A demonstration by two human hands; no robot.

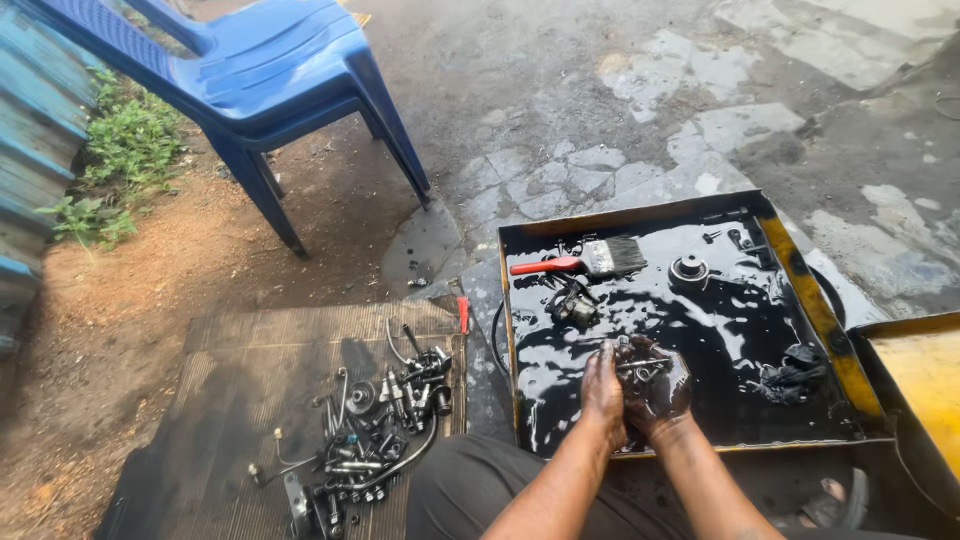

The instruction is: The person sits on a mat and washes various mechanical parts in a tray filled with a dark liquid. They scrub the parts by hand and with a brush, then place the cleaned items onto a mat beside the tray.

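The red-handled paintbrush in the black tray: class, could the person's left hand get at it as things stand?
Probably yes. The paintbrush lies uncovered in the oily tray, beyond the left hand, with only a small dark part between. Both hands, though, are closed on a small metal part.

Oily hands (632,385) on small metal part (643,368) over black tray (812,305)

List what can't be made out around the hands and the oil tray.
- Small metal part, head view: its kind is hidden by the left hand, the right hand and oil.
- Tray floor: hidden under black liquid.
- Yellow container: cut off by the right edge.
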